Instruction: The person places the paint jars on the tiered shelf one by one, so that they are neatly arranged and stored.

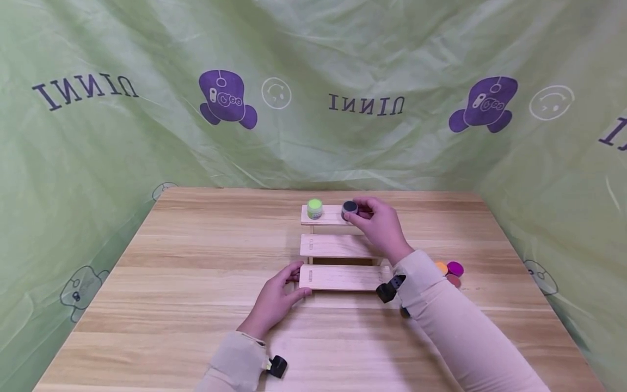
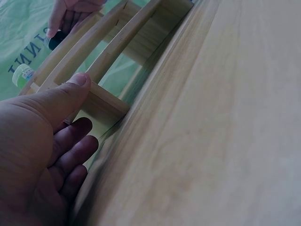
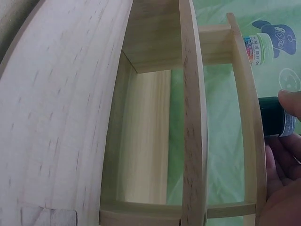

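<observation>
A three-step wooden display rack stands on the table. My right hand pinches a small dark-lidded paint jar between thumb and fingers at the top step, towards its right side. In the right wrist view this jar looks dark green and sits against the top step's edge. A light green paint jar stands at the left of the same step. My left hand holds the left end of the lowest step, thumb against its edge, the other fingers loosely bent beside the rack.
Right of the rack, partly behind the right sleeve, lie orange, magenta and reddish-brown round lids or jars. Another dark object peeks out by the right forearm. A green printed curtain surrounds the wooden table.
</observation>
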`<state>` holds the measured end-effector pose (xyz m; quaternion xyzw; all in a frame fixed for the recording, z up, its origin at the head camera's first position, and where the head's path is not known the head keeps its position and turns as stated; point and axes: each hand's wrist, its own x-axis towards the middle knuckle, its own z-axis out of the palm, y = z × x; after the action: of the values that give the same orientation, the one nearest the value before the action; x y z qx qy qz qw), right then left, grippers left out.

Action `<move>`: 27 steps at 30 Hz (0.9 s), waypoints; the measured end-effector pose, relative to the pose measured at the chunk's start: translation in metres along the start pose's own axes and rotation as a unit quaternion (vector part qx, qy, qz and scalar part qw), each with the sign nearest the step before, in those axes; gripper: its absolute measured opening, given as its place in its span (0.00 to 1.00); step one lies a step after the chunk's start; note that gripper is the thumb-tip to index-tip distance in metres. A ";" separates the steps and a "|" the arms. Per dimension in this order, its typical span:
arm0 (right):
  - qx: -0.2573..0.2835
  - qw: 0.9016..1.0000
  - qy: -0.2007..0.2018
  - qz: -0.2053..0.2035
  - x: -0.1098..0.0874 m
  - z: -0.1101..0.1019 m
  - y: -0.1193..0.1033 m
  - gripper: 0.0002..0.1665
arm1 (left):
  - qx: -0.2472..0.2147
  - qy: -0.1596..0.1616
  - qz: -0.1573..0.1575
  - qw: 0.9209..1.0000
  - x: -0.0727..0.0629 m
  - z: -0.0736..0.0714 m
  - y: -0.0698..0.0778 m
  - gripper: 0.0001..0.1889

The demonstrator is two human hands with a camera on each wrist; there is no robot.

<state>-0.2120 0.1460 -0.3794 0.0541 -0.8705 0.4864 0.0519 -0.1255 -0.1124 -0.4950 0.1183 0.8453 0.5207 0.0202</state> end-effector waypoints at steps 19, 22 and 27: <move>-0.003 1.000 -0.008 0.007 -0.001 -0.002 -0.001 0.30 | -0.003 0.003 0.000 1.000 0.001 0.000 -0.001 0.36; -0.006 1.000 -0.006 0.000 -0.001 -0.002 0.000 0.30 | -0.005 0.003 0.000 1.000 0.001 0.000 -0.001 0.35; -0.005 1.000 -0.001 -0.006 0.000 -0.001 0.002 0.29 | -0.004 0.003 -0.001 1.000 0.001 0.001 -0.002 0.35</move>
<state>-0.2119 0.1478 -0.3803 0.0599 -0.8728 0.4814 0.0539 -0.1264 -0.1124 -0.4969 0.1155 0.8434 0.5243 0.0188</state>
